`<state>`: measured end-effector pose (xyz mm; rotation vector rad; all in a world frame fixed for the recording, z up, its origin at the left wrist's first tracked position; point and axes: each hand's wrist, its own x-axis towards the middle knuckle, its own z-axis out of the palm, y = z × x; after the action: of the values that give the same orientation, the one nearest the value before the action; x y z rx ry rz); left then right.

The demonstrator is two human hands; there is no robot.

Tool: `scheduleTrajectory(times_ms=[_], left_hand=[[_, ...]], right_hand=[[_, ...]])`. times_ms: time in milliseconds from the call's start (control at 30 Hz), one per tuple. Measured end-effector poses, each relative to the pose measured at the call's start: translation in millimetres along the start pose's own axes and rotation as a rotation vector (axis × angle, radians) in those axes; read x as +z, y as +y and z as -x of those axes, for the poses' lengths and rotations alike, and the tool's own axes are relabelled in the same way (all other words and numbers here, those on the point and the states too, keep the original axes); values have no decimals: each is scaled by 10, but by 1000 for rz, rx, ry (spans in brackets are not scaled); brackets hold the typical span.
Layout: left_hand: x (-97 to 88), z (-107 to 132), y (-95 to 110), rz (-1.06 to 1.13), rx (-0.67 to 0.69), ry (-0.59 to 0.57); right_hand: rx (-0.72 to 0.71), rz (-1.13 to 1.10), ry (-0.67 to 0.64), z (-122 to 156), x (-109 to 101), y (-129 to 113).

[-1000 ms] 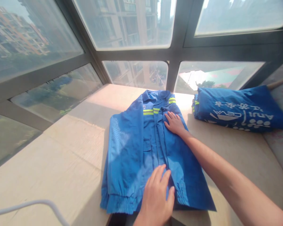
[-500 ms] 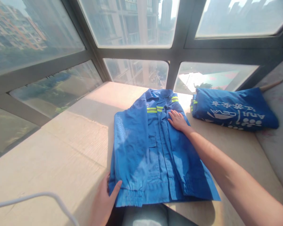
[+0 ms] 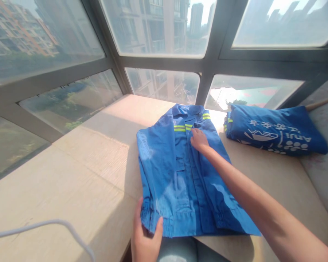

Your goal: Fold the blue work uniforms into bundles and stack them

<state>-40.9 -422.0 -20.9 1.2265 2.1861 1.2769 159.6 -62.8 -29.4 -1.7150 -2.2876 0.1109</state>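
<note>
A blue work jacket (image 3: 180,171) with yellow-green reflective stripes lies flat on a pale stone sill (image 3: 79,182), its sleeves folded in over the front. My left hand (image 3: 145,238) grips the elastic hem at the jacket's near left corner, thumb on top of the cloth. My right hand (image 3: 199,140) rests on the chest just below the collar, fingers flat and together, pressing the cloth down.
A second folded blue garment (image 3: 273,131) with white print lies to the right by the window. Dark window frames (image 3: 207,65) wall the sill's far side. A white cable (image 3: 51,227) curves across the near left. A cushion edge (image 3: 325,171) is at the right.
My left hand left the middle of the hem, went to the near left corner and closed on it. My right hand shifted slightly toward the collar.
</note>
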Motion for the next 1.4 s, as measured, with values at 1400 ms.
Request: scheduleTrajectory(times_ms=[1400], left_hand=[[744,220,340,-489,911,-451]], right_hand=[[384,-700,159,-182,111,-26]])
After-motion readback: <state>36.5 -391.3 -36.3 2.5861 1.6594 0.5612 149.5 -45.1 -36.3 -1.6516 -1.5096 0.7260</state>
